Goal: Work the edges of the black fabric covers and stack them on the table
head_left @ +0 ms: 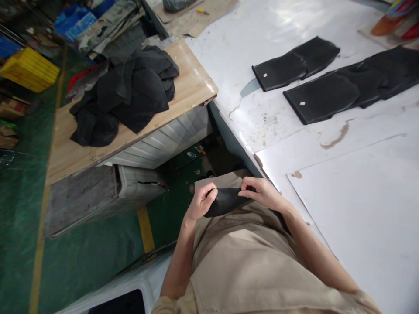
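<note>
A black flexible piece is stretched between my two hands, low in front of my lap. My left hand pinches its left end between thumb and fingers. At its upper right edge, my right hand has its fingers closed on the same piece. Two rows of flat black pieces lie on the white table to the right: a shorter row and a longer row, each with a small white tag at its near end. A loose heap of black pieces rests on the wooden board at the left.
The wooden board lies over pale crates beside the white table. A yellow crate and blue crates stand at the upper left. Containers sit at the upper right, and a yellow tool at the top.
</note>
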